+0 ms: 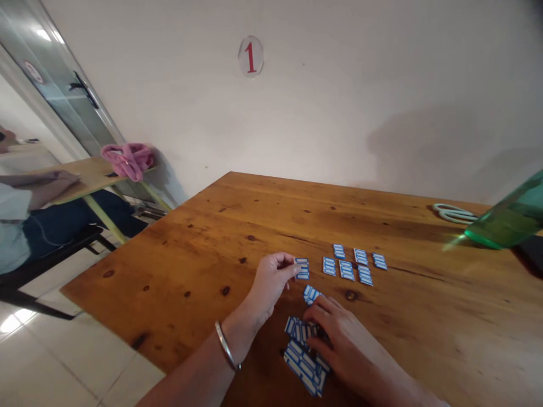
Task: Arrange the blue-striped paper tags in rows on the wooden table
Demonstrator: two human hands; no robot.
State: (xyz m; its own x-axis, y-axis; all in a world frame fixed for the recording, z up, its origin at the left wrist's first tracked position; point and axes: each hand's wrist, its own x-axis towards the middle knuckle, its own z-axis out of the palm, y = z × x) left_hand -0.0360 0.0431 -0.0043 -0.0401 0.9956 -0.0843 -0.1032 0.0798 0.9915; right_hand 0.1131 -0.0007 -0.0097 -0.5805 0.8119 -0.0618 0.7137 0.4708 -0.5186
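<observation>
With thumb and index finger pinched, my left hand (271,280) grips the edge of a small set of white strips with blue borders (302,269), at the table surface. Its wrist wears a silver bangle (226,346). My right hand (339,330) is lower and to the right, fingers curved and apart over a loose pile of similar blue-and-white strips (303,364). Its fingers partly cover the pile, and the index finger is close to another small cluster (311,294). Beyond both hands, several sets of these strips (347,269) lie in uneven rows.
The wooden table (203,226) meets a white wall. At the right are a green bottle (504,217), a white coiled cable (453,213) and a dark object (532,254). Leftward, a seated person (38,220) rests their arms on another table holding a pink fuzzy item (131,161).
</observation>
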